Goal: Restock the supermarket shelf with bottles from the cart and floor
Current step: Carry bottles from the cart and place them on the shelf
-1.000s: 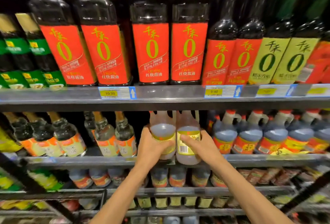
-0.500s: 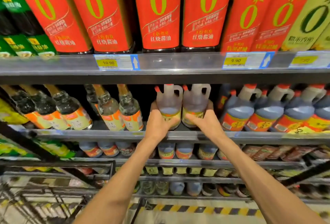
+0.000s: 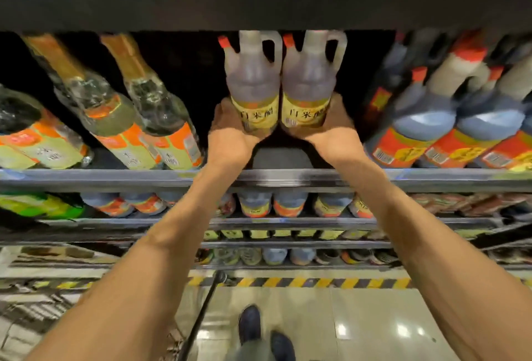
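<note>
Placing two handled jugs side by side on the middle shelf (image 3: 288, 179), the person is in the set-down step of restocking. The left hand (image 3: 230, 136) wraps the lower body of the left jug (image 3: 253, 81) at its yellow label, and the right hand (image 3: 331, 130) wraps the right jug (image 3: 309, 81) likewise; each grip is closed around its own jug, fingers curled behind the label. The two jugs touch along their flanks and stand upright, red caps to the upper left and handles to the right, in the dark gap between the glass bottles (image 3: 115, 113) leaning on the left and the darker red-capped jugs (image 3: 431, 119) on the right. Whether their bases already rest on the shelf board cannot be told, since the hands cover the bottoms. By judgement, the next move calls for pushing both jugs back until they sit firmly, keeping them clear of the neighbours on either side, then loosening both grips together and drawing the hands out over the shelf lip. Below, lower shelves carry further bottles, and a hazard-striped strip (image 3: 316, 282) runs along the floor near the person's shoes (image 3: 250, 323).
</note>
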Action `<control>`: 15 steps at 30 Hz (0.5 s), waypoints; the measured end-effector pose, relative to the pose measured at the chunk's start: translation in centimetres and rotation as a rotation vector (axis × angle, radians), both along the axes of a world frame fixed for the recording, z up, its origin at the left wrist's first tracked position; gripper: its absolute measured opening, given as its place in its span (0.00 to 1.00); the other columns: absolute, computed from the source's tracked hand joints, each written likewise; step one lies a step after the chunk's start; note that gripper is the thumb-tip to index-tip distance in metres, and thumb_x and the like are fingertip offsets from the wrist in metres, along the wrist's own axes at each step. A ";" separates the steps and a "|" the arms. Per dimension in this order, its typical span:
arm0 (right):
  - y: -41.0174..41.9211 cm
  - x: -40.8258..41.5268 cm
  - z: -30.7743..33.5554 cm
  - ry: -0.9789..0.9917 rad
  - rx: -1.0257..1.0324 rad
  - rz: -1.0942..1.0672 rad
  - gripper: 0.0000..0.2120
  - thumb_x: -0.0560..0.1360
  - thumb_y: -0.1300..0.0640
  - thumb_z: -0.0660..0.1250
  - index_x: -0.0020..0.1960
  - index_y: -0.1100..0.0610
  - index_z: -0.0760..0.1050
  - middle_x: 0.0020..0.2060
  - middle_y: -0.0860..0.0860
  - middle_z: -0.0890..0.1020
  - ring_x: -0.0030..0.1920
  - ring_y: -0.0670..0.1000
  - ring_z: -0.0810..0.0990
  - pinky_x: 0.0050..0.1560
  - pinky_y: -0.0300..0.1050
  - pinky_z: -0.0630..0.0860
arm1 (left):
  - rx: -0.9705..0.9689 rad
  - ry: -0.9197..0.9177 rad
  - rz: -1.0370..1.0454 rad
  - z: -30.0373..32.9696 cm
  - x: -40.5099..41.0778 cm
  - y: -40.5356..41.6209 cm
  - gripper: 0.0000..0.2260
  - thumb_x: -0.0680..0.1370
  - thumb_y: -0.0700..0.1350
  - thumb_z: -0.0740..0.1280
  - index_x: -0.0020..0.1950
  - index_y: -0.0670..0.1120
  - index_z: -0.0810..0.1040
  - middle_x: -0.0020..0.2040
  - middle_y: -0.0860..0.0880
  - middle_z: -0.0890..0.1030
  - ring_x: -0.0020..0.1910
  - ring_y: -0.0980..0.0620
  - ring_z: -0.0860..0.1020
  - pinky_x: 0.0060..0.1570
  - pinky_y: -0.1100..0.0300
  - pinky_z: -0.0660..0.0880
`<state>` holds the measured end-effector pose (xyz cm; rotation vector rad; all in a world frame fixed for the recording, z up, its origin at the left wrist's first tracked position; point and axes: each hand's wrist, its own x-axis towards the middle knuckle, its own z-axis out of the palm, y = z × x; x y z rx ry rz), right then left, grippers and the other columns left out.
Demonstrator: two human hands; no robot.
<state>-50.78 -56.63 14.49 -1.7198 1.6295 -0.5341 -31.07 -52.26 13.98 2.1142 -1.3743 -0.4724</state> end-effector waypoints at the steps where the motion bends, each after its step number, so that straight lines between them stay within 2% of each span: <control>1: -0.8 0.5 -0.2 -0.027 0.011 -0.005 0.26 0.75 0.46 0.74 0.67 0.60 0.75 0.65 0.57 0.80 0.67 0.58 0.77 0.66 0.49 0.74 | -0.008 -0.008 0.012 -0.3 0.2 -0.8 0.29 0.74 0.57 0.75 0.64 0.39 0.72 0.64 0.39 0.78 0.64 0.41 0.75 0.54 0.56 0.67; 4: -3.4 2.2 -0.3 -0.189 -0.194 -0.076 0.41 0.64 0.45 0.83 0.70 0.55 0.70 0.64 0.51 0.80 0.63 0.49 0.79 0.60 0.44 0.76 | -0.146 0.078 0.089 -0.2 0.5 -3.0 0.34 0.70 0.52 0.80 0.68 0.40 0.70 0.65 0.42 0.78 0.64 0.43 0.76 0.51 0.61 0.67; 5: -4.1 2.8 -0.3 -0.204 -0.250 -0.082 0.42 0.63 0.46 0.84 0.70 0.55 0.69 0.64 0.50 0.80 0.62 0.48 0.79 0.58 0.41 0.74 | -0.182 0.079 0.100 -0.1 0.5 -3.5 0.34 0.70 0.52 0.80 0.69 0.41 0.70 0.65 0.43 0.78 0.65 0.43 0.76 0.52 0.61 0.68; 7: -5.6 3.6 -0.5 -0.214 -0.299 -0.090 0.41 0.63 0.47 0.84 0.69 0.55 0.69 0.63 0.49 0.81 0.61 0.47 0.79 0.56 0.38 0.73 | -0.232 0.081 0.103 -0.6 0.8 -5.0 0.33 0.70 0.52 0.80 0.69 0.41 0.70 0.65 0.43 0.78 0.66 0.43 0.76 0.56 0.58 0.69; 10: -8.2 4.4 -1.2 -0.230 -0.360 -0.104 0.39 0.64 0.47 0.84 0.69 0.55 0.70 0.60 0.46 0.79 0.60 0.46 0.79 0.52 0.30 0.72 | -0.302 0.134 0.115 -1.4 1.3 -7.0 0.33 0.72 0.51 0.78 0.70 0.41 0.67 0.66 0.45 0.79 0.66 0.44 0.76 0.55 0.61 0.69; 12: -9.8 5.1 -1.6 -0.242 -0.370 -0.100 0.39 0.65 0.48 0.83 0.70 0.56 0.69 0.59 0.45 0.78 0.59 0.44 0.78 0.49 0.26 0.70 | -0.333 0.138 0.125 -1.7 1.5 -8.0 0.34 0.74 0.51 0.77 0.72 0.41 0.65 0.68 0.45 0.78 0.67 0.44 0.76 0.58 0.59 0.71; 13: -10.6 5.5 -1.7 -0.239 -0.376 -0.103 0.40 0.66 0.47 0.82 0.71 0.56 0.69 0.61 0.47 0.78 0.60 0.44 0.77 0.53 0.29 0.71 | -0.349 0.133 0.123 -1.8 1.6 -8.6 0.33 0.75 0.51 0.77 0.73 0.42 0.65 0.68 0.45 0.78 0.68 0.44 0.76 0.60 0.59 0.71; 15: -11.9 6.2 -1.9 -0.244 -0.405 -0.121 0.45 0.64 0.40 0.80 0.73 0.57 0.68 0.66 0.51 0.78 0.65 0.49 0.78 0.65 0.44 0.75 | -0.355 0.108 0.110 -2.2 1.9 -9.9 0.31 0.76 0.52 0.75 0.73 0.42 0.66 0.68 0.44 0.78 0.67 0.44 0.77 0.61 0.58 0.71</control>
